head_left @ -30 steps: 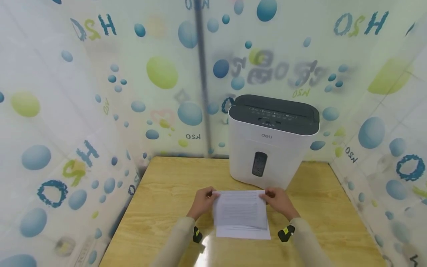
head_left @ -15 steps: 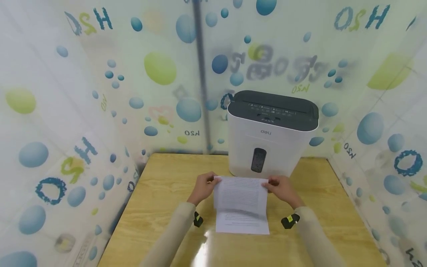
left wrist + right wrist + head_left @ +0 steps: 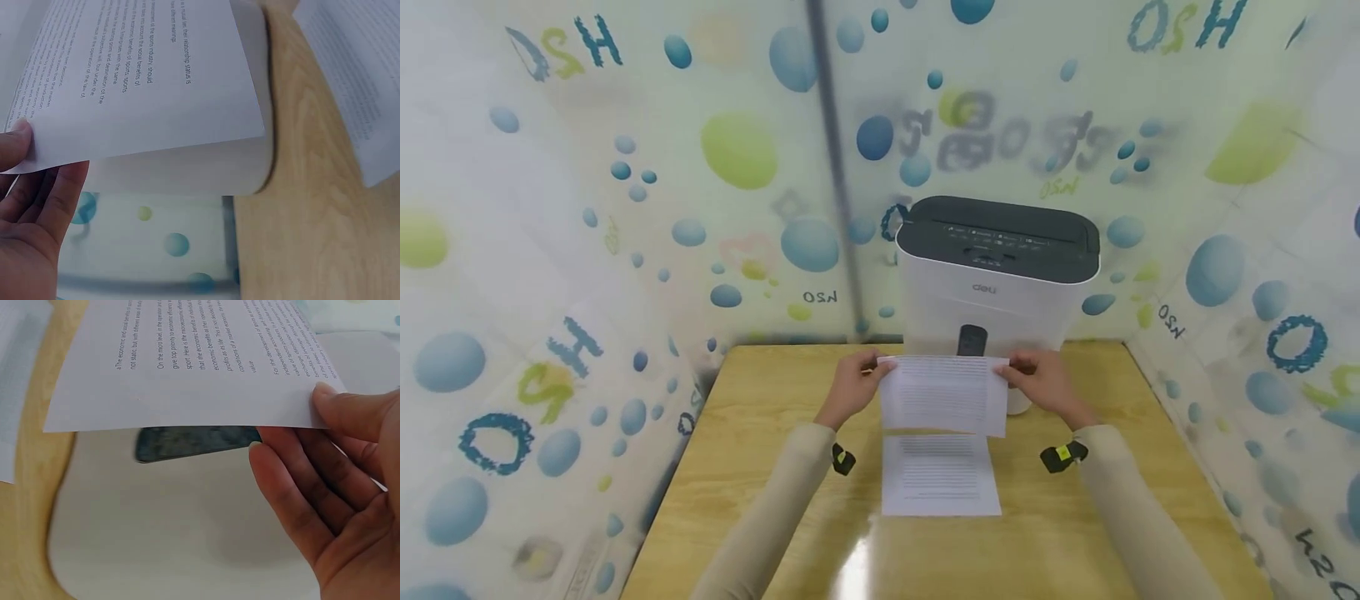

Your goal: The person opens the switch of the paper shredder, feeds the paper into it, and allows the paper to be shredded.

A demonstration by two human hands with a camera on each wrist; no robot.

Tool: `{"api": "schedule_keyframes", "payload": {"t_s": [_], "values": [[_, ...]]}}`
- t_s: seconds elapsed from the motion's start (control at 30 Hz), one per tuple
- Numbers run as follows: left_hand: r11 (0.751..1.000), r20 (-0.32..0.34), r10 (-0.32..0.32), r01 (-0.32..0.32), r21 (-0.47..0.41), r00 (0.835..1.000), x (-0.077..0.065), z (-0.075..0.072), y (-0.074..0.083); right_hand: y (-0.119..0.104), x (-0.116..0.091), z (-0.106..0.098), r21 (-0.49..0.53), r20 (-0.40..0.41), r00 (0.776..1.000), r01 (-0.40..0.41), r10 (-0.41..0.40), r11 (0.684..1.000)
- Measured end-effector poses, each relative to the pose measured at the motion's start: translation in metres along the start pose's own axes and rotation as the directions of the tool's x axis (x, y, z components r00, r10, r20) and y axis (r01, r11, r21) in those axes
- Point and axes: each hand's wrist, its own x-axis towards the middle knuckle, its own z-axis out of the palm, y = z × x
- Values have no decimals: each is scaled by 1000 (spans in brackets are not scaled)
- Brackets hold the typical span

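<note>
Both hands hold up a printed sheet of paper [image 3: 936, 396] in front of the shredder. My left hand [image 3: 852, 385] pinches its upper left corner, thumb on the near side, as the left wrist view also shows. At the upper right corner my right hand [image 3: 1043, 382] pinches it between thumb and fingers. Below the raised sheet, another printed paper [image 3: 938, 479] lies on the wooden table; whether it is one sheet or a stack I cannot tell. The white shredder [image 3: 992, 308] with a dark top stands behind, its lower front partly hidden by the sheet.
The shredder's dark top [image 3: 1000, 237] carries the feed slot and printed icons. A wooden table [image 3: 775, 517] spreads under the arms, enclosed at the back and sides by a bubble-patterned curtain [image 3: 741, 150].
The hands have lifted the sheet up and away from the paper on the table, toward the shredder. More of the lower paper now shows. The head view has shifted slightly.
</note>
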Motion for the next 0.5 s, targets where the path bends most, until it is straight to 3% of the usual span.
{"api": "schedule_keyframes", "payload": {"t_s": [0.23,0.5], "values": [[997,-27,76,-76,19,997,16,-14,19,-21,9,-21,-80,-29,999,40,-43,996],[990,-35,138,-137,20,990,45,-21,47,-45,13,-54,-135,-95,990,87,-100,987]]}}
